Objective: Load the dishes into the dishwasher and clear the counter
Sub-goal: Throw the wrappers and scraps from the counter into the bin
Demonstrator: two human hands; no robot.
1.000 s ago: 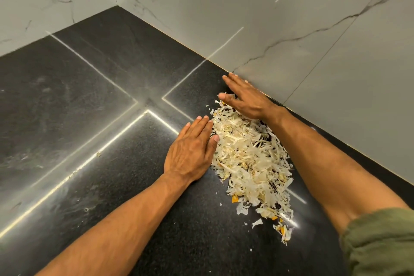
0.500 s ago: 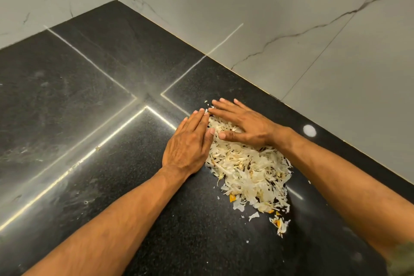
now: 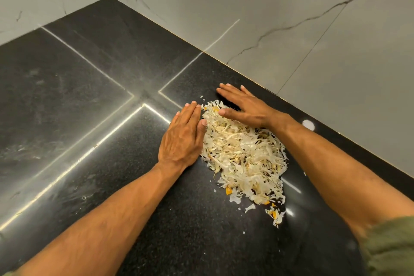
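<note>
A heap of pale shredded vegetable peelings (image 3: 244, 157), with a few orange bits, lies on the black stone counter (image 3: 94, 101). My left hand (image 3: 182, 139) lies flat on the counter with straight fingers, its thumb side against the heap's left edge. At the heap's far end my right hand (image 3: 244, 105) rests flat, fingers stretched leftward, the thumb touching the peelings. Neither hand holds anything. No dishes or dishwasher are in view.
White marble wall tiles (image 3: 291, 29) rise behind the counter and meet in a corner at the top left. Small loose scraps (image 3: 276, 216) trail off toward me from the heap. Bright light strips reflect in the counter surface.
My right hand slid from the wall side toward me over the far end of the heap, pushing peelings closer together. My left hand stayed flat at the heap's left edge.
</note>
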